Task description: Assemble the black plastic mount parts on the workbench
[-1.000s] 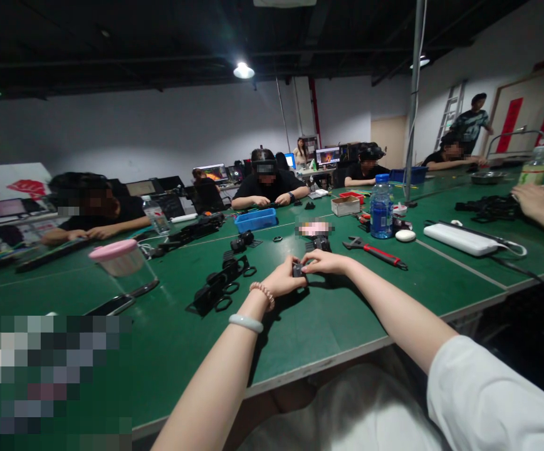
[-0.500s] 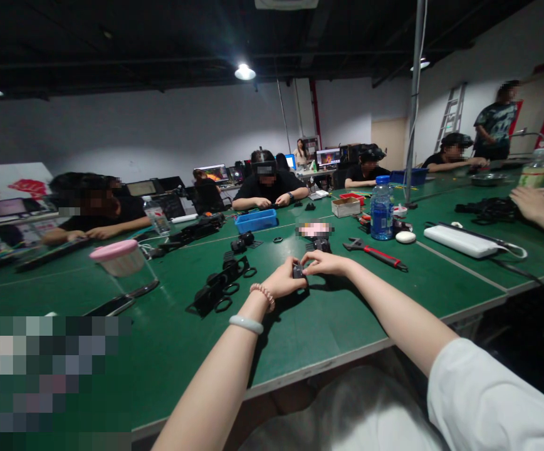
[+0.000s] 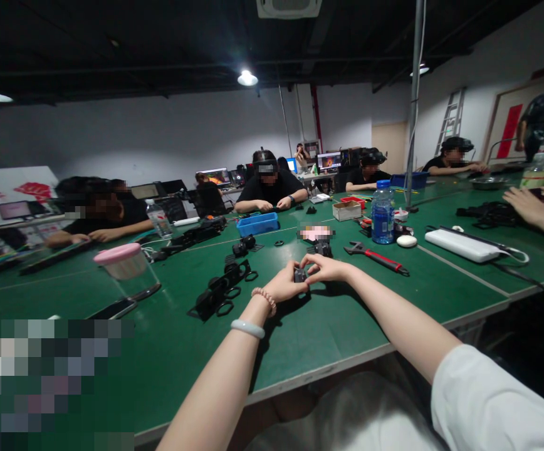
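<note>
Between my two hands, just above the green table, is a small dark grey part whose kind I cannot make out. My left hand grips it from the left, thumb toward me. From the right, the fingers of my right hand close on the same part. Right behind my hands lies a black part beside a blurred pink item. To the left of my left hand, several black brackets and rings lie in a row, with another black part beyond them.
A red-handled adjustable wrench and a blue bottle are right of my hands. Farther right lies a white power strip. A blue tray stands ahead, a pink-lidded container left. Co-workers sit around the table; a metal pole rises from it.
The small grey part has turned slightly between my fingers, and both hands keep hold of it. The view has shifted a little. At the far right, a standing person has moved rightward.
</note>
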### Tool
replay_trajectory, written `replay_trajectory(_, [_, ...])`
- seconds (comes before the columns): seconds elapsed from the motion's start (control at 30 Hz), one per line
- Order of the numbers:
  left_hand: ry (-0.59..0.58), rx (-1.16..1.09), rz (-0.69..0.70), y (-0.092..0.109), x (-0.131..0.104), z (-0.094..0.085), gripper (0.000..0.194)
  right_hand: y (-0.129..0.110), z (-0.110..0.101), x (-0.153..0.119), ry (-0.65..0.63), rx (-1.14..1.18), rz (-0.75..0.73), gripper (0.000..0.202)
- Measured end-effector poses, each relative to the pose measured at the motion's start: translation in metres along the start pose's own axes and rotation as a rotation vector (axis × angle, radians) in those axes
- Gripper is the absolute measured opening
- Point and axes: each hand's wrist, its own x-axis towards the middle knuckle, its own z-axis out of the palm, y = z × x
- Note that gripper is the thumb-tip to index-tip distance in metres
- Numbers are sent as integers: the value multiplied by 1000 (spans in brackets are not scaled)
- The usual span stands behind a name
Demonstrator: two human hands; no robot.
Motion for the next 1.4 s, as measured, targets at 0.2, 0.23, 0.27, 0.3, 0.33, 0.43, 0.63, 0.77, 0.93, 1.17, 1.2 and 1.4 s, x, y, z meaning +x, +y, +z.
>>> replay_trajectory(0.2, [14,-4,-6,1,0,0,52,2,1,2,6,2,-15,47])
replay_trajectory(0.23, [14,2,-3,1,0,0,53,2,1,2,4,7,-21,46])
replay_trajectory(0.27, [13,11,-1,1,0,0,53,3,2,3,2,11,-27,45])
replay_trajectory(0.3, [13,19,0,0,0,0,53,3,2,3,0,14,-32,44])
replay_trajectory(0.33, [13,26,0,0,0,0,54,4,2,4,-1,15,-36,44])
replay_trajectory(0.43, [8,37,-3,-1,0,0,54,4,2,4,8,14,-35,41])
replay_trajectory(0.63, [5,14,-3,-3,1,1,53,1,4,1,14,39,-32,34])
replay_trajectory(0.77, [3,-4,-9,-2,0,0,52,-1,5,1,18,68,-36,31])
replay_trajectory(0.93, [11,-4,-34,0,-1,0,54,-2,5,2,25,50,-24,28])
replay_trajectory(1.17, [-4,-10,-20,0,-1,0,54,-1,3,-1,21,63,-12,44])
replay_trajectory(1.2, [-5,-12,-13,0,-1,0,53,-1,2,-1,21,56,-23,45])
replay_trajectory(1.4, [10,0,-15,2,-2,-1,52,-3,3,-2,24,24,-42,44])
